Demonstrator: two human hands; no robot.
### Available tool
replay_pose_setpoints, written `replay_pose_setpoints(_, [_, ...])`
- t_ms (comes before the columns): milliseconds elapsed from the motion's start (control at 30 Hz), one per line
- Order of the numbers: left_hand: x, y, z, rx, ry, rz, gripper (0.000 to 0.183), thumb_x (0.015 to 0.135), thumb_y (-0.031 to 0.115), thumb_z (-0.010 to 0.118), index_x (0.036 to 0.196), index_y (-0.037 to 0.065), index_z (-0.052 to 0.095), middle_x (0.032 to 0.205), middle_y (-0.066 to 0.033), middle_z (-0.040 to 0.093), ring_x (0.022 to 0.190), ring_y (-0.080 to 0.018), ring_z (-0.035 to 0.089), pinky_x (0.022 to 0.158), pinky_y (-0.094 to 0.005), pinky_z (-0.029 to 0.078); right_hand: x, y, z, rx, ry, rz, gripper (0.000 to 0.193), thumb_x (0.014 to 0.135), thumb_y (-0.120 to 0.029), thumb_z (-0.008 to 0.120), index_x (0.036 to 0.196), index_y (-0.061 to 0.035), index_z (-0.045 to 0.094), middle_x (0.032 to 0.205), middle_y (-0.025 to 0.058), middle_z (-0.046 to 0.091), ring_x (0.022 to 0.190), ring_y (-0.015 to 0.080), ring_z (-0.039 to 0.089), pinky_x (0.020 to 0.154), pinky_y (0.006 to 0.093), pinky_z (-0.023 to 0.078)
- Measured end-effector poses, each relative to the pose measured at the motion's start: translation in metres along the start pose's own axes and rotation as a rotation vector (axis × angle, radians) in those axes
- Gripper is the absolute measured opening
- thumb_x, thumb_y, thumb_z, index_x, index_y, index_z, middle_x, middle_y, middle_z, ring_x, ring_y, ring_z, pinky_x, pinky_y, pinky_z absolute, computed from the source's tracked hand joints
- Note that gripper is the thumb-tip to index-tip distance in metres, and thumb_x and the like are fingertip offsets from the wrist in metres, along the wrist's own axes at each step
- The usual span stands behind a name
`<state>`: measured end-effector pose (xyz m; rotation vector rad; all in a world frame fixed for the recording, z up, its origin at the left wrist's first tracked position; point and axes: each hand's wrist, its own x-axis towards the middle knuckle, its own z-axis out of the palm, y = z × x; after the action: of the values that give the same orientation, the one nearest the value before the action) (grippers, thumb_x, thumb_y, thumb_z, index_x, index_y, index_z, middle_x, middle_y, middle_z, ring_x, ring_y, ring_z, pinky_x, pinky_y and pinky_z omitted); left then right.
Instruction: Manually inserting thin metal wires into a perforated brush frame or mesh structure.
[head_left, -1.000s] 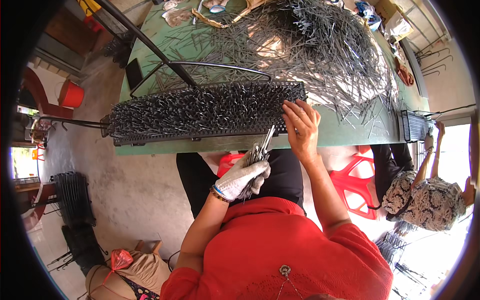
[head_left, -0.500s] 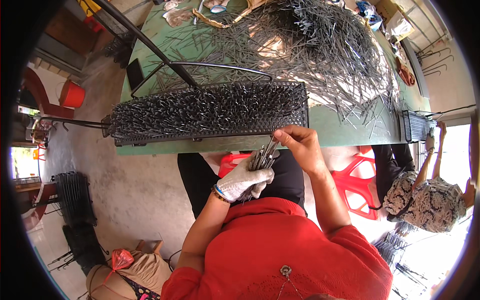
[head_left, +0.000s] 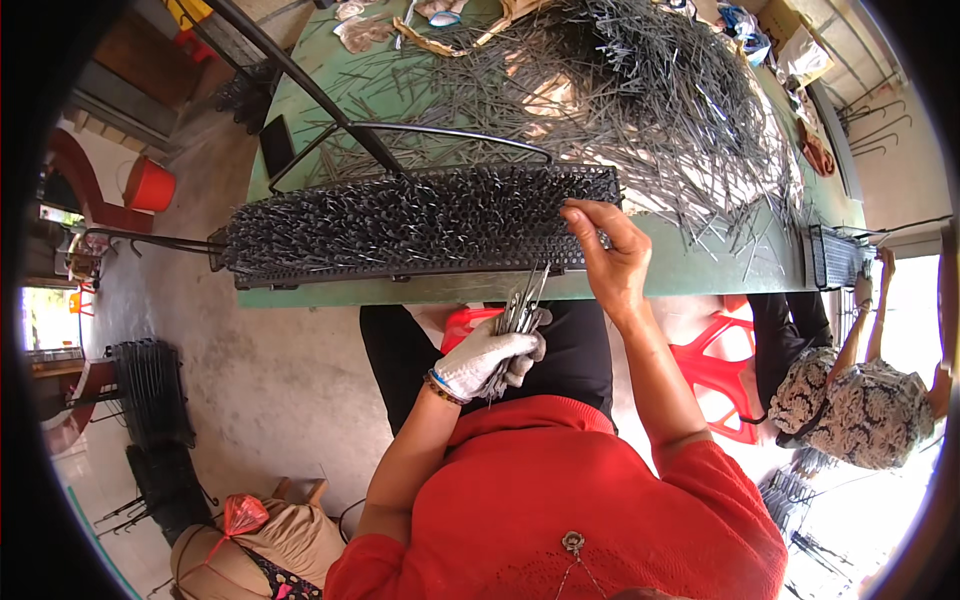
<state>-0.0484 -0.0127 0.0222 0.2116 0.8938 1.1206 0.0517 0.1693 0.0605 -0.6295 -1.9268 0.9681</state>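
Observation:
A bundle of thin dark metal rods (head_left: 522,308) is gripped in my left hand (head_left: 490,362), which wears a white knitted glove. The rods point up toward the table's near edge. My bare right hand (head_left: 615,258) is raised over the right end of a black perforated metal rack (head_left: 545,250), thumb and forefinger pinched together. Whatever is between those fingertips is too small to make out. Upright rods (head_left: 380,220) densely fill most of the rack; bare holes show along its near right side.
The green table (head_left: 670,268) carries a large heap of loose rods (head_left: 670,90) behind the rack. A black bar (head_left: 310,90) slants up from the rack. To the right, another person (head_left: 850,400) works at a similar rack (head_left: 838,258). Red plastic stools (head_left: 715,365) stand under the table edge.
My right hand has lifted away from the rod bundle and moved forward to the rack's right end. My left hand still holds the bundle in nearly the same place.

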Motion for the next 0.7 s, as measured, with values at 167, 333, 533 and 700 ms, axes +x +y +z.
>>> replay_pose_setpoints(167, [-0.007, 0.005, 0.005, 0.012, 0.019, 0.03, 0.047, 0.092, 0.016, 0.057, 0.135, 0.003, 0.043, 0.083, -0.0036, 0.061, 0.06, -0.0075, 0.057, 0.049, -0.0217, 0.047, -0.002, -0.001, 0.002, -0.062, -0.013, -0.019, 0.011, 0.089, -0.003, 0.066, 0.098, 0.002, 0.069, 0.087, 0.0082, 0.07, 0.073, 0.0121, 0.064, 0.066, 0.0238, 0.05])
replay_pose_setpoints(333, [-0.007, 0.002, -0.001, 0.049, 0.04, 0.011, 0.055, 0.092, 0.014, 0.059, 0.142, 0.009, 0.037, 0.085, -0.0046, 0.062, 0.059, -0.0085, 0.058, 0.049, -0.0217, 0.048, -0.005, -0.005, -0.002, -0.032, 0.07, -0.04, 0.011, 0.088, -0.003, 0.066, 0.098, 0.0016, 0.069, 0.087, 0.0085, 0.069, 0.071, 0.0135, 0.064, 0.065, 0.0248, 0.05])
replay_pose_setpoints(533, [-0.009, 0.006, 0.004, 0.065, 0.041, 0.037, 0.056, 0.091, 0.012, 0.06, 0.142, 0.013, 0.036, 0.085, -0.0052, 0.062, 0.057, -0.0083, 0.057, 0.047, -0.0218, 0.046, -0.008, -0.003, -0.002, -0.095, 0.048, -0.055, 0.01, 0.088, -0.003, 0.066, 0.097, 0.001, 0.07, 0.086, 0.0089, 0.069, 0.07, 0.0136, 0.063, 0.065, 0.0252, 0.05])
replay_pose_setpoints(700, [-0.007, 0.002, 0.001, 0.037, 0.061, 0.021, 0.047, 0.091, 0.012, 0.061, 0.134, 0.01, 0.043, 0.084, -0.0046, 0.062, 0.055, -0.0072, 0.055, 0.046, -0.0211, 0.043, -0.009, -0.002, 0.003, -0.088, 0.054, -0.061, 0.01, 0.087, -0.003, 0.068, 0.096, 0.0003, 0.07, 0.087, 0.0094, 0.07, 0.071, 0.0136, 0.064, 0.066, 0.0257, 0.05])
